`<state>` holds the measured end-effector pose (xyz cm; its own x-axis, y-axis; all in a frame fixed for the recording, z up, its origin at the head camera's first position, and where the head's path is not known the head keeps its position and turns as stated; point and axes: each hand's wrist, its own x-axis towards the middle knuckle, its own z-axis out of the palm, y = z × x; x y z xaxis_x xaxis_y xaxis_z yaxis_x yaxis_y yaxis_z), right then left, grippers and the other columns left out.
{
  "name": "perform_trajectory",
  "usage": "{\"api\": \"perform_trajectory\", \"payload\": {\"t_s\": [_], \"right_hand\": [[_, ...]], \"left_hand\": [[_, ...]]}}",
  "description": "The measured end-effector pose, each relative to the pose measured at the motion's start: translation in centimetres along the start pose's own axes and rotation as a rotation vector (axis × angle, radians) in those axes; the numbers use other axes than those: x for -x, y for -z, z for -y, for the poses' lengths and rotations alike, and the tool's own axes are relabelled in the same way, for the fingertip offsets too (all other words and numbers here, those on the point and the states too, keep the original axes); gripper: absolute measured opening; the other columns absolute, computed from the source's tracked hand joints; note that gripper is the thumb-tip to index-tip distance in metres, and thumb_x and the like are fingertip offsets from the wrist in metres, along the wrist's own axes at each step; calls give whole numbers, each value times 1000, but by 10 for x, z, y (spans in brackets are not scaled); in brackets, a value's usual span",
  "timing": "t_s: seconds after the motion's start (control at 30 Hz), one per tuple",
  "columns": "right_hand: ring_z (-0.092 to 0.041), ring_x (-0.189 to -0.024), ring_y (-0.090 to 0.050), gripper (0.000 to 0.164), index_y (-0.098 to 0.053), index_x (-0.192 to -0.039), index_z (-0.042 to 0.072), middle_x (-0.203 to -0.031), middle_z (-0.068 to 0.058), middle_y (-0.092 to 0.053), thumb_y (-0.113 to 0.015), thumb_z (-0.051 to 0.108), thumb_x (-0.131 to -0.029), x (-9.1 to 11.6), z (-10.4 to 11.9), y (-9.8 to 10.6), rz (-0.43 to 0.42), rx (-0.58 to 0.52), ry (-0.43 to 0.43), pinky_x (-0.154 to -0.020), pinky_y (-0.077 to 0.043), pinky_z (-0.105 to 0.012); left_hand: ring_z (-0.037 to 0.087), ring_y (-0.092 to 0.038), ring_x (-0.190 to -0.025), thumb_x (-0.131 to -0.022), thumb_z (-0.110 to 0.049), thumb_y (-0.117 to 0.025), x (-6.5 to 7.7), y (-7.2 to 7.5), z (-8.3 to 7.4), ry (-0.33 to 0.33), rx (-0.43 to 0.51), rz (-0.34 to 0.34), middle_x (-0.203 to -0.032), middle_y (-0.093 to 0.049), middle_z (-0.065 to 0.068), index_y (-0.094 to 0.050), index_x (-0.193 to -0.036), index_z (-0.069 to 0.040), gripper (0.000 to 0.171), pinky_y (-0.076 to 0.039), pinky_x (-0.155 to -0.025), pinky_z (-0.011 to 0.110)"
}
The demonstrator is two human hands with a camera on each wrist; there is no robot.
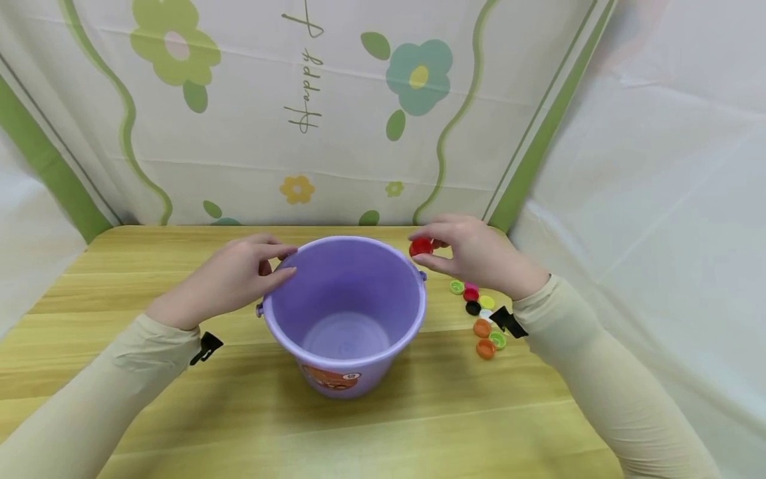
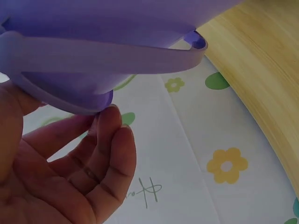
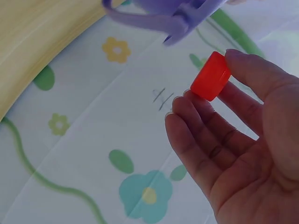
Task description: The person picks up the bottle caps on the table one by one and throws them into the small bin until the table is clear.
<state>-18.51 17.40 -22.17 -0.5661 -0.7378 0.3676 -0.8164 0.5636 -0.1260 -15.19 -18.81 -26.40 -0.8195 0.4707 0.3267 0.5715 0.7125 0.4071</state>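
A purple bucket (image 1: 344, 299) stands upright on the wooden table, its inside bare in the head view. My left hand (image 1: 239, 269) grips the bucket's rim at its left side, thumb and fingers on either side of the edge. In the left wrist view the bucket's handle (image 2: 117, 56) hangs along its outside. My right hand (image 1: 473, 253) pinches a red bottle cap (image 1: 421, 247) between thumb and fingers, just beyond the bucket's right rim. The right wrist view shows the same red cap (image 3: 211, 77) at the fingertips, apart from the bucket.
Several loose caps lie on the table right of the bucket, among them an orange cap (image 1: 485, 348), a black cap (image 1: 473, 308) and a yellow cap (image 1: 487, 303). Behind the table (image 1: 197, 412) hangs a flowered cloth (image 1: 251, 153); a white sheet (image 1: 658, 199) hangs at the right.
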Motion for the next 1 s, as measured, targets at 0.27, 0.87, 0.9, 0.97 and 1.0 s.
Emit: {"api": "perform_trajectory", "payload": {"t_s": [0.27, 0.87, 0.9, 0.97, 1.0], "right_hand": [[-14, -86, -59, 31, -74, -112, 11, -97, 1, -64, -82, 17, -84, -15, 29, -6, 39, -23, 74, -74, -55, -26], [-13, -86, -59, 26, -72, -112, 11, -96, 1, -62, -77, 21, -89, -49, 51, -41, 206, -27, 172, -80, -53, -24], [-13, -86, -59, 26, -72, -113, 11, -96, 1, -62, -77, 22, -89, -52, 52, -43, 225, -23, 174, -80, -53, -24], [-13, -87, -59, 26, -72, -114, 11, -97, 0, -62, -76, 22, -90, -56, 54, -46, 261, -14, 182, -82, -53, -24], [-14, -87, -58, 26, -72, -114, 11, -98, 0, -62, -75, 23, -91, -57, 54, -48, 275, -11, 190, -82, -52, -25]], "left_hand": [[8, -51, -49, -92, -11, -69, -2, 1, -8, 85, 27, 42, -80, -66, 2, -65, -126, 2, 37, -45, -40, 24], [10, -50, -39, -97, -8, -54, -4, -3, -17, 195, -30, 171, -58, -55, 2, -48, -141, 7, 46, -47, -38, 27], [10, -50, -39, -97, -8, -54, -4, -3, -17, 191, -35, 170, -57, -53, 2, -48, -141, 7, 46, -47, -39, 27], [10, -49, -40, -98, -8, -54, -4, -3, -17, 188, -44, 168, -56, -51, 2, -49, -140, 7, 46, -46, -40, 27], [10, -49, -41, -98, -8, -54, -4, -3, -17, 185, -44, 168, -56, -51, 1, -49, -140, 7, 45, -46, -40, 27]]}}
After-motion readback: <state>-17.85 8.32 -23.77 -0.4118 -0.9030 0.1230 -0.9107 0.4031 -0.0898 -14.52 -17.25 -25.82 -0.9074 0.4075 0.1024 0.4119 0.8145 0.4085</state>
